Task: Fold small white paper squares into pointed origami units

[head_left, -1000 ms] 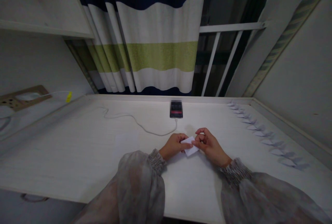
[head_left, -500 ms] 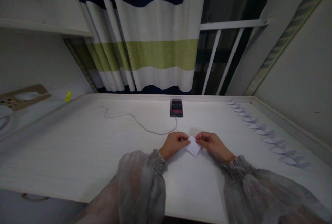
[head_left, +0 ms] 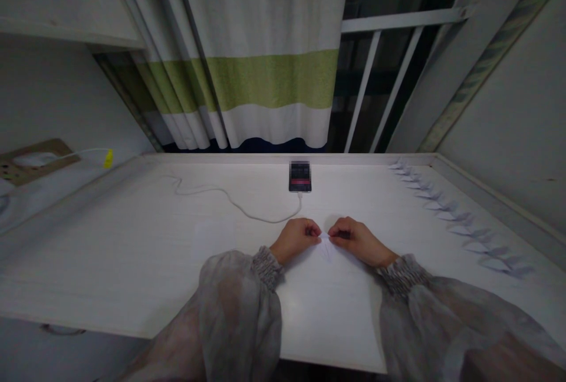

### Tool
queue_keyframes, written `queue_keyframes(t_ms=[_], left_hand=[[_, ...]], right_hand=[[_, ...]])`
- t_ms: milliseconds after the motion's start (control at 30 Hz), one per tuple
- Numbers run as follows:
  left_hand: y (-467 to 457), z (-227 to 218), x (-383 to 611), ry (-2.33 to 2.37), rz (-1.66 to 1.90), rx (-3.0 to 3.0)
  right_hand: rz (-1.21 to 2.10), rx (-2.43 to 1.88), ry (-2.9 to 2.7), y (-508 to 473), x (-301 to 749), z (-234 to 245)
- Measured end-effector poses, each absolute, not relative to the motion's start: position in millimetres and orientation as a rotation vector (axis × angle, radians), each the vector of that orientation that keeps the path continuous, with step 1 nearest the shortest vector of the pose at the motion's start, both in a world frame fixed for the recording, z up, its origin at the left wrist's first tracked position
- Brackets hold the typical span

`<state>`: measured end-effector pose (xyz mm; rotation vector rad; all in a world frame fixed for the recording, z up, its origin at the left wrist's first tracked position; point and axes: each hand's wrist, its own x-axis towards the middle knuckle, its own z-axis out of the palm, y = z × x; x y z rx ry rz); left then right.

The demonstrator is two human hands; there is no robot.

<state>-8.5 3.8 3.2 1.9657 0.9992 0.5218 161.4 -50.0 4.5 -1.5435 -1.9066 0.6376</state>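
Note:
A small folded piece of white paper (head_left: 325, 246) lies on the white desk (head_left: 132, 252) in front of me, its tip pointing toward me. My left hand (head_left: 297, 239) pinches its left upper corner with closed fingers. My right hand (head_left: 356, 240) pinches the right upper corner the same way. The two hands nearly touch above the paper, and most of the paper is hidden between them.
A phone (head_left: 300, 175) lies at the desk's back edge, its white cable (head_left: 230, 202) trailing left to a wall socket (head_left: 30, 161). Several folded paper pieces (head_left: 460, 223) line the right side. A striped curtain (head_left: 265, 52) and a white rail (head_left: 398, 19) stand behind.
The paper went from a flat rectangle to a narrow pointed shape as both hands drew together on it. My view tilted down slightly.

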Motion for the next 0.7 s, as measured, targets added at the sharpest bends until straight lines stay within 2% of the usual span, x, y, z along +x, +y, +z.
queue_keyframes(t_ms=[367,700], left_hand=[[-0.9,5.2,-14.1,0.811,0.508,2.419],[0.6,2.8,-13.4,0.784,0.51,2.456]], right_hand=[[0.497,-1.337,-2.158,-51.0,169.2,3.6],[0.26,-1.251,-2.43,-47.9,171.5,13.9]])
